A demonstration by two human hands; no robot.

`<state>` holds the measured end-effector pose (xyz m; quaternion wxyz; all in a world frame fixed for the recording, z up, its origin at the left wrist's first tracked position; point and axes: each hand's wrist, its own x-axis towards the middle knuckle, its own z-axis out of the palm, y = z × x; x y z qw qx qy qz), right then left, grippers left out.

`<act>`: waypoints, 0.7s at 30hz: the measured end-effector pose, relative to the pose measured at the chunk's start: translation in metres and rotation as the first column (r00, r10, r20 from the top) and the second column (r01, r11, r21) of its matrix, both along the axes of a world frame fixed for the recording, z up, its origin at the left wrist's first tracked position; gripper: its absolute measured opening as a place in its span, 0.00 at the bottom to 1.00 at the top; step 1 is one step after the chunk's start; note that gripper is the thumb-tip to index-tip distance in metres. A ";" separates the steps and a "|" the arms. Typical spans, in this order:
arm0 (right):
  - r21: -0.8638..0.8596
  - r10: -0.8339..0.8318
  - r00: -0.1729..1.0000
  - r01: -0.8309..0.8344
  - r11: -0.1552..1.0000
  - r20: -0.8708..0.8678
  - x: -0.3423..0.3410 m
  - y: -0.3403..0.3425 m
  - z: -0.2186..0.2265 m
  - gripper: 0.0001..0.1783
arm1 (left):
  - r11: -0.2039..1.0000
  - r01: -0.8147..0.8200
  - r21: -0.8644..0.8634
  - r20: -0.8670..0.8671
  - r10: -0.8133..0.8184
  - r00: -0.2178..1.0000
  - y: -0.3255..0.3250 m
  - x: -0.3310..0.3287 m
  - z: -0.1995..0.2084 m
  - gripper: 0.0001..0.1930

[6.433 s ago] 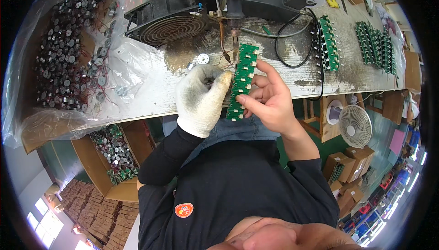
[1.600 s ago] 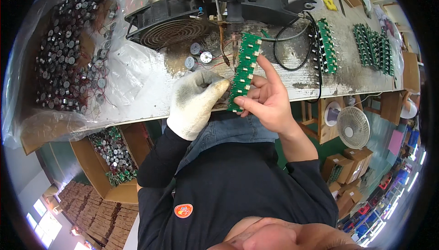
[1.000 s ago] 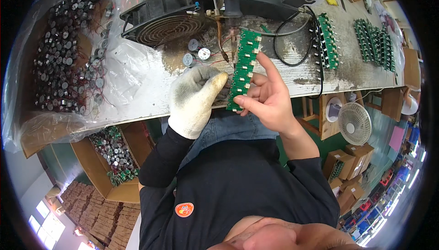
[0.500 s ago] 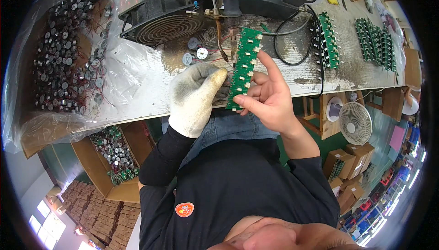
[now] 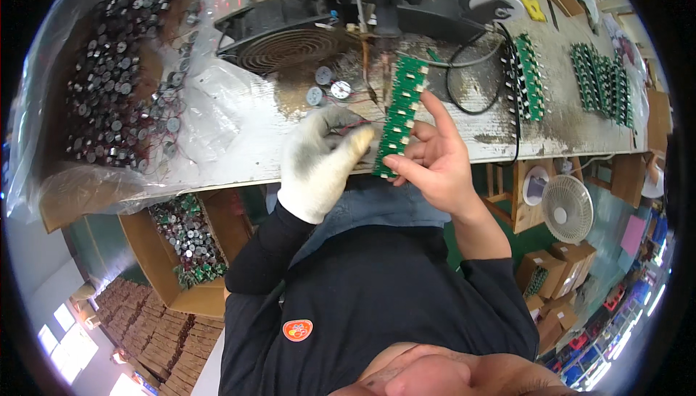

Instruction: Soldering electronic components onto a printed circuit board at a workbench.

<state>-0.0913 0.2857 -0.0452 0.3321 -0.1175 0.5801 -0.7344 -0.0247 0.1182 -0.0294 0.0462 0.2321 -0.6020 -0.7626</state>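
**Long green circuit-board strip point(image 5: 403, 117) in hand, apparently part-done; finished count unreadable**

Bare right hand point(image 5: 442, 168) pinches its lower end, centre frame. White-gloved left hand point(image 5: 319, 160) curled, can't tell on what. Beyond: three round silver motors point(image 5: 314, 96). Upper left: heaped loose motors point(image 5: 109, 99), apparently unused.

The circuit-board strip point(image 5: 403, 117) is green, dotted with white down its length. The left glove point(image 5: 317, 168) is white, smudged grey, yellowed at the thumb. Toward the bench's point(image 5: 243, 139) left edge, heaped motors point(image 5: 109, 99) look silver-grey with red; toward its right edge, board rows point(image 5: 602, 81) show green. The bench top is white, stained brown.
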 end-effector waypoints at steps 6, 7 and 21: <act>0.091 -0.081 0.994 0.087 0.992 -0.072 -0.005 -0.001 0.003 0.48 | 0.566 -0.055 -0.822 -0.239 -0.255 0.937 -0.039 0.022 -0.019 0.29; 0.107 -0.099 0.990 0.110 0.988 -0.098 -0.004 -0.001 0.004 0.47 | 0.562 -0.031 -0.827 -0.220 -0.271 0.937 -0.047 0.026 -0.013 0.28; 0.040 -0.090 0.988 0.096 0.995 -0.128 -0.008 -0.002 -0.006 0.43 | 0.050 0.070 -0.996 0.079 0.209 0.975 -0.168 0.110 0.000 0.12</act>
